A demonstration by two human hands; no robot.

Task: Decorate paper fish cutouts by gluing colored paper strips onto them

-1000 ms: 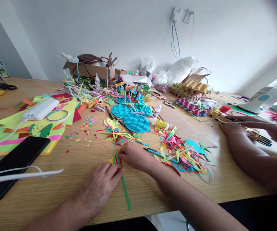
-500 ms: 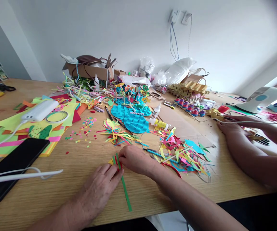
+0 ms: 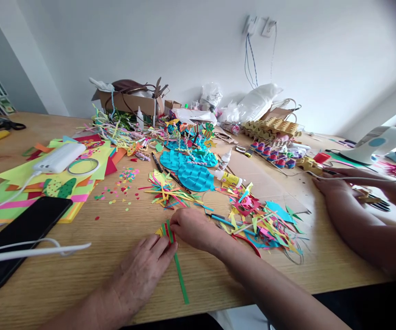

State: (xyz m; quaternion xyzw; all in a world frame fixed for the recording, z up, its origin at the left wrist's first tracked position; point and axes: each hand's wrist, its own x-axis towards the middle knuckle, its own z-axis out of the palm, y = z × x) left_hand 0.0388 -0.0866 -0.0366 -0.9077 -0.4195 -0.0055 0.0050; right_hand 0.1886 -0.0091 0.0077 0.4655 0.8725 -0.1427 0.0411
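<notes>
A small yellow paper piece [image 3: 158,232] with green and red stripes lies on the table in front of me. My left hand [image 3: 145,268] rests over its near side, fingertips pressing it down and thumb close to the index finger. From the far right, my right hand [image 3: 191,228] is closed at the piece's edge, fingers bent in a pinch; its fingertips partly cover the paper. A long green paper strip [image 3: 181,279] runs from under my fingers toward the table's front edge.
Paper scraps [image 3: 253,215], red-handled scissors [image 3: 249,243] and a yellow glue bottle [image 3: 228,178] lie beyond my right hand. Blue paper shapes [image 3: 196,176] are farther back. At left are a black phone [image 3: 22,238] and a white power bank [image 3: 59,158]. Another person's arms [image 3: 349,211] reach in from the right.
Both hands keep their places on the striped paper piece. The whole view has shifted very slightly, with things sitting a little farther right.
</notes>
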